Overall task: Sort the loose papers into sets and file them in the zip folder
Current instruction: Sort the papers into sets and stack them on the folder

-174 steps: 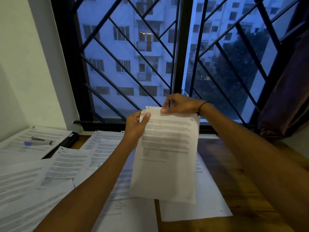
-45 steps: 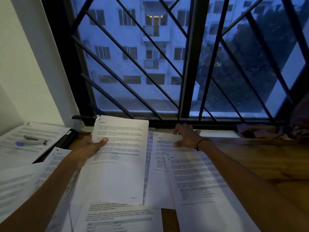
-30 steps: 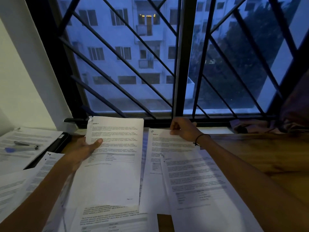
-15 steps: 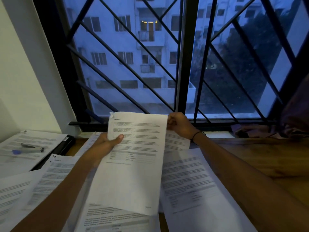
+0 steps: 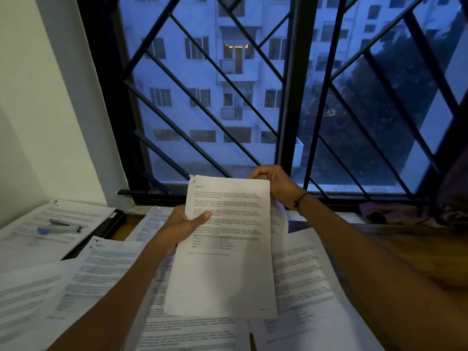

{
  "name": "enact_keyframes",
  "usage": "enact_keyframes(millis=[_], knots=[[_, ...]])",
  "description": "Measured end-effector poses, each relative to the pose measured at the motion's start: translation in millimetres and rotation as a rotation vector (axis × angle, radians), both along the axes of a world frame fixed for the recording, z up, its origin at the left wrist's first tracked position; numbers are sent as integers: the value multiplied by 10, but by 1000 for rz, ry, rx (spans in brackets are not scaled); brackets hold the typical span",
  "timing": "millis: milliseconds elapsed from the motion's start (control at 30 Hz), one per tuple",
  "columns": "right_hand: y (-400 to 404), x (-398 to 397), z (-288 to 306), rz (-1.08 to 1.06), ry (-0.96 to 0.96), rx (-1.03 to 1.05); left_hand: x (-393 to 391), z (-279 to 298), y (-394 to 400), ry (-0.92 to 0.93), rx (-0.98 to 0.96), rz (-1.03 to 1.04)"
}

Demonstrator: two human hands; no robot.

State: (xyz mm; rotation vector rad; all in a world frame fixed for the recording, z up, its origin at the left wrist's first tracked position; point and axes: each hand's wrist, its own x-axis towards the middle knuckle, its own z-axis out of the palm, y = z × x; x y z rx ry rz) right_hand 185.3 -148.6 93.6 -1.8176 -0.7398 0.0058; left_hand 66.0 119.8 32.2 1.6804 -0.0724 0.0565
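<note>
My wooden desk (image 5: 395, 239), bare at right. Loose printed papers (image 5: 301, 279) overlap across its middle and left. Far left, a dark folder (image 5: 111, 224) under sheets, blue pen (image 5: 50, 230) on top.

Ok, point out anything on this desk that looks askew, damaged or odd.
The held sheet has a torn, ragged top-left corner, as if pulled off a staple. Loose papers lie fanned and overlapping at mixed angles on the table. A stapler sits on one stack at left.
</note>
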Motion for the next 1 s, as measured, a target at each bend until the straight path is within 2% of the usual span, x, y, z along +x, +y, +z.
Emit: enact_keyframes(millis=[133, 200, 267, 400, 567, 800, 1000], knots=[[24, -45, -11, -29, 79, 121, 4, -6, -36, -26, -39, 10], [-15, -78, -30, -204, 97, 232, 5, -16, -5, -47, -82, 35], [-135, -45, -140, -333, 189, 259, 12, -17, 60, -73, -127, 80], [-209, -86, -418, -210, 323, 132, 38, 49, 175, -142, -187, 162], [112, -282, -370, 60, 222, 75, 29, 207, 207, -195, -204, 112], [572, -412, -102, -6, -1, 257, -6, 487, 347, -241, -263, 111], [802, -463, 49, -21, 16, 406, -40, 757, 442, -306, -303, 152]])
